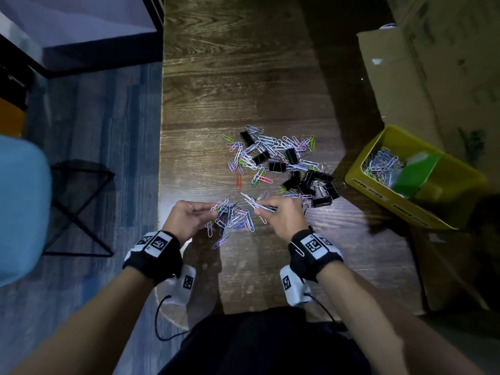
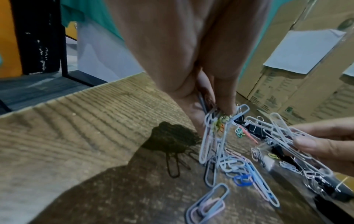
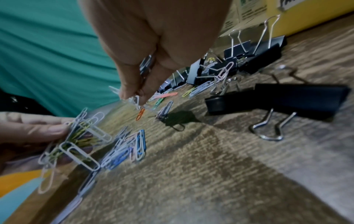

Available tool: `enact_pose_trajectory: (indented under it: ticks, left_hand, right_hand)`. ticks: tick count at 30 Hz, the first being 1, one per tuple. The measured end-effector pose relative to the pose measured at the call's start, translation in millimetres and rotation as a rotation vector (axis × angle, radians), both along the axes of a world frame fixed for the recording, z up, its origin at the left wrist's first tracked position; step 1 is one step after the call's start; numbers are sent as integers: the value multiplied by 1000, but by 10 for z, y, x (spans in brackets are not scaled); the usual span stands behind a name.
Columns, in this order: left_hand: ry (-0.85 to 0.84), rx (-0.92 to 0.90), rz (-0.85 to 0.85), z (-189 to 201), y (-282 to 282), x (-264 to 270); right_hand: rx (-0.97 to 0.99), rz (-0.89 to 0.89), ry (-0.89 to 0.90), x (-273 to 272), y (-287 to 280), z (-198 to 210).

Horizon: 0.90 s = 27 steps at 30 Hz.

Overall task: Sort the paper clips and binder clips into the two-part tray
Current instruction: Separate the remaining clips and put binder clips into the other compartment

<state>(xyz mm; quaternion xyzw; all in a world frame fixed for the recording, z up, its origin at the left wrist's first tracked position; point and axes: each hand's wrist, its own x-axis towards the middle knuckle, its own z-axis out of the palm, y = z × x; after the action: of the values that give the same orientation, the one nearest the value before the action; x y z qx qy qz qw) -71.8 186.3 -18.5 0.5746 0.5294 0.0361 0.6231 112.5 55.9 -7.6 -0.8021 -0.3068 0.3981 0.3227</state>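
Coloured paper clips [image 1: 259, 152] and black binder clips [image 1: 311, 182] lie mixed in a pile on the wooden table [image 1: 230, 77]. My left hand [image 1: 189, 215] pinches a bunch of paper clips [image 2: 212, 128] just above the table, near its front edge. My right hand [image 1: 281, 215] pinches a few more paper clips [image 1: 257, 205] beside it. A small heap of paper clips [image 1: 238, 220] lies between the two hands. The yellow two-part tray [image 1: 438, 212] stands at the right, with paper clips [image 1: 381, 166] in its far part behind a green divider [image 1: 416, 174].
Cardboard boxes [image 1: 422, 77] stand behind and beside the tray at the right. The table's left edge drops to blue carpet with a black stool frame [image 1: 81, 207]. Large binder clips [image 3: 277, 100] lie close to my right hand. Bare wood stretches beyond the pile.
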Motion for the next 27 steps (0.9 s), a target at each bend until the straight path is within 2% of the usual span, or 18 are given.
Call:
enact_pose_trajectory:
  ticks: [3,8,13,16,21,27]
  left_hand:
    - [-38,-50,34,90,32,21]
    - [-167,-145,115,372,66,215]
    - [-279,-199,25,771,62,656]
    - [-351,-237,-33,965,-10,1101]
    - [-482,-336,-188,1161,-315,2063]
    - [-397,-293,-176,975,-776,3092]
  right_hand:
    - [70,-63,92,38,-40,61]
    - [237,-272,276,153,-152,174]
    - [478,-380,316,324,-364,573]
    - [618,-448,313,474,-550,833]
    - [763,-606,205,810,-849,1057]
    - [784,-759,107,1202,-1147,1134]
